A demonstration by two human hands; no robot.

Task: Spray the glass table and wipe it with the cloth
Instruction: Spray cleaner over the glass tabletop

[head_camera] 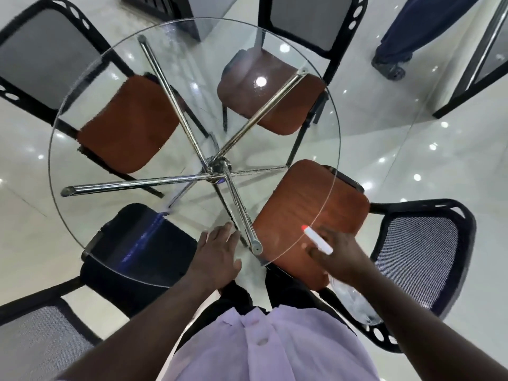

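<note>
A round glass table on crossed chrome legs fills the middle of the view. My left hand lies flat on the glass at its near edge, fingers apart, holding nothing. My right hand grips a spray bottle at the table's near right rim. Its white head with a red nozzle points up and left over the glass. The clear bottle body hangs below my wrist. No cloth is in view.
Several chairs ring the table: brown-seated ones at the left, the back and the near right, and a dark-seated one at the near left. Another person's leg and shoe stand at the far right on the glossy floor.
</note>
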